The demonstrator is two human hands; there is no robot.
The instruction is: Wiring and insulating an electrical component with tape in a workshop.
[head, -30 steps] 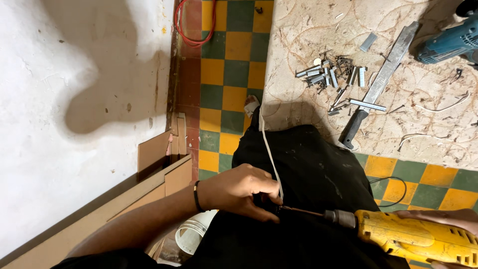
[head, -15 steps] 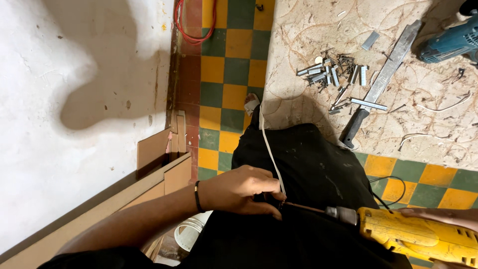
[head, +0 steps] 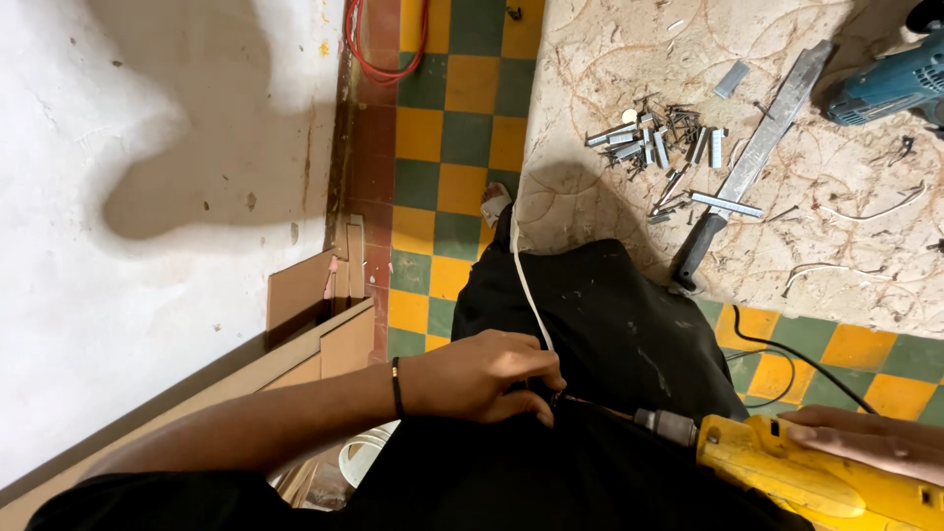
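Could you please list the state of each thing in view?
Left hand: closed around the drill bit's tip.
Right hand: resting on the yellow drill.
Blue drill: lying unused.
Long knife: lying flat.
Metal fasteners: in a loose pile.

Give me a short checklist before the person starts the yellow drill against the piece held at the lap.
1. Right hand on the yellow drill: ok.
2. Left hand clear of the bit tip: not ok, fingers sit right at it.
3. White cord away from the bit: not ok, it runs under the left hand.
4. Black cable free: ok.
5. Workpiece seen: cannot tell, hidden.
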